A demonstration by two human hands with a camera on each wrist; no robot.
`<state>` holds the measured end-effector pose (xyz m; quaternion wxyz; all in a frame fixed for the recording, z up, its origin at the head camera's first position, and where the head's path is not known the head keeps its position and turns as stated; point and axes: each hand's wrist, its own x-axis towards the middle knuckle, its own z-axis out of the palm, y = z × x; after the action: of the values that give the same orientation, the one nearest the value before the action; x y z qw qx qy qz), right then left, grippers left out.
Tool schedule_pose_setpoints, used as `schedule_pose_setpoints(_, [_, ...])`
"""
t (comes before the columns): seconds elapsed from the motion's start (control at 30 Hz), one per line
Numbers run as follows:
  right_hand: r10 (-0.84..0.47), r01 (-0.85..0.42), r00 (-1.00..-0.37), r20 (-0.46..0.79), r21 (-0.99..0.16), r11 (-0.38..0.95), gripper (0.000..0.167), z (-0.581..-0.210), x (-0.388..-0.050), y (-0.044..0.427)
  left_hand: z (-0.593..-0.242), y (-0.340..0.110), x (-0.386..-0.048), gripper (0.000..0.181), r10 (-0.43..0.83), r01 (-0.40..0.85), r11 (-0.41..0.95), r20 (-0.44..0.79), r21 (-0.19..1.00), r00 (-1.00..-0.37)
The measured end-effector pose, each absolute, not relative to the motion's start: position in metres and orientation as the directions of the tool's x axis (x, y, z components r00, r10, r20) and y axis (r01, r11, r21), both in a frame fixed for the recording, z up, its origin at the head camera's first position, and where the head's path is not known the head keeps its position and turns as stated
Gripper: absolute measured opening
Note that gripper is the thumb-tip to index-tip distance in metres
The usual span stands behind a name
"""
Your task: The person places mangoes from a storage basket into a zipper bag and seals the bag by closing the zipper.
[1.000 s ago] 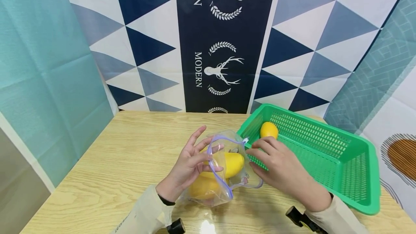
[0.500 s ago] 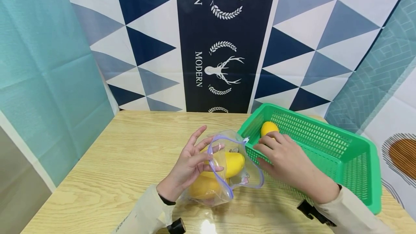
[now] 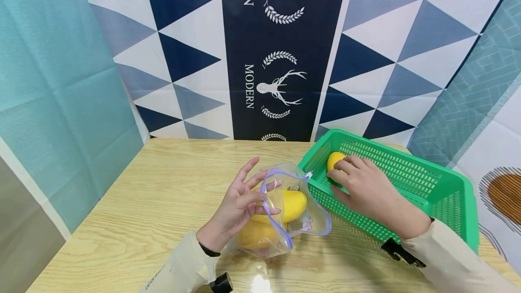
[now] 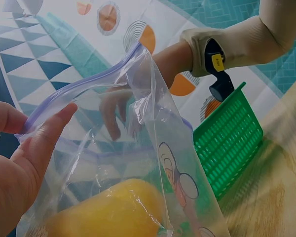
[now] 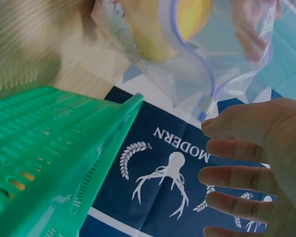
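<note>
A clear zip bag point(image 3: 264, 241) with a purple rim stands on the table, its mouth spread apart. Through the plastic show smooth yellow, mango-like fruits point(image 3: 295, 205). My left hand point(image 3: 235, 207) pinches the bag's rim between thumb and finger, seen closely in the left wrist view. One more yellow fruit point(image 3: 334, 161) lies in the far left corner of the green basket point(image 3: 443, 220). Over the basket's near left side hovers my right hand point(image 3: 368, 189), fingers loosely bent and holding nothing; it partly covers that fruit. In the right wrist view its fingers are spread.
The perforated basket takes up the right side of the wooden table point(image 3: 163, 184). Its near left wall stands close beside the bag. Patterned cloth point(image 3: 183, 58) hangs behind the table, with a teal cloth point(image 3: 61, 80) along the left.
My right hand has moved away from the bag's mouth, rightward and slightly up, to over the basket near the fruit. The left hand and the bag have hardly moved.
</note>
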<state>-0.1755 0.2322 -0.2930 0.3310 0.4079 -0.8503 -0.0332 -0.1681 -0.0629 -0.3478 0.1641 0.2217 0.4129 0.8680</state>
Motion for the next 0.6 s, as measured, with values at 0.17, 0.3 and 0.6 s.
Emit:
schedule_pose_setpoints(0.17, [-0.706,-0.644,-0.496,0.505,0.332,0.69,0.029,-0.29,-0.179,0.236,-0.348,-0.063,-0.168,0.085,0.468,-0.105,-0.604,0.245,0.79,-0.849])
schedule_pose_setpoints(0.3, [-0.702,-0.622,-0.518,0.488,0.348,0.701,0.029,-0.286,-0.182,0.239,-0.347,-0.063,-0.169,0.085,0.47,-0.103,-0.603,0.248,0.791,-0.847])
schedule_pose_setpoints(0.6, [-0.686,-0.594,-0.565,0.459,0.351,0.724,0.027,-0.285,-0.194,0.247,-0.347,-0.063,-0.168,0.084,0.466,-0.104,-0.605,0.244,0.789,-0.851])
